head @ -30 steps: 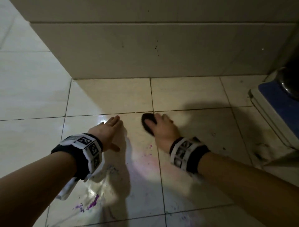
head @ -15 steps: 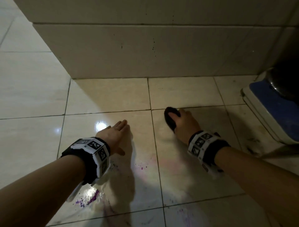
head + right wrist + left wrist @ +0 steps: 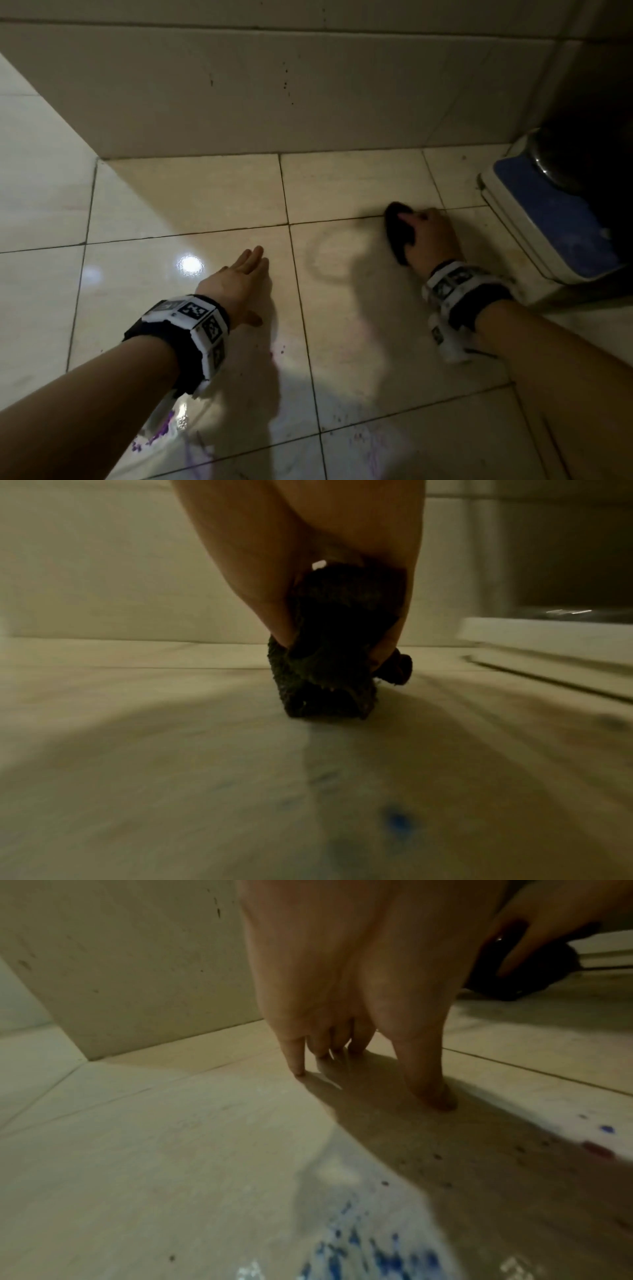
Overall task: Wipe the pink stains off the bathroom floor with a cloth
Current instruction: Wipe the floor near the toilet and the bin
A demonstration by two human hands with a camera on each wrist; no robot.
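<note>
Down on the cream tiled floor (image 3: 205, 205), the right hand (image 3: 428, 240) clutches one dark, bunched cloth (image 3: 399, 229) against a tile near the blue-topped white scale (image 3: 548, 219). Flat and unclenched, the left hand (image 3: 236, 284) rests its fingertips (image 3: 299, 1069) on the floor, with two patches of purple-pink stains (image 3: 157, 435) nearer the person.

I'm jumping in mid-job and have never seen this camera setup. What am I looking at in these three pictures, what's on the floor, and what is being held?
No machine: a person's two bare hands with cameras strapped to the wrists. The wide picture comes from a head camera looking down; the other two look along each hand. The left hand rests flat on the tiled floor, fingers straight, holding nothing. The right hand grips a dark cloth and presses it to the floor near a blue-topped white object. Purple-pink stains lie close to the person, by the left wrist.
</note>
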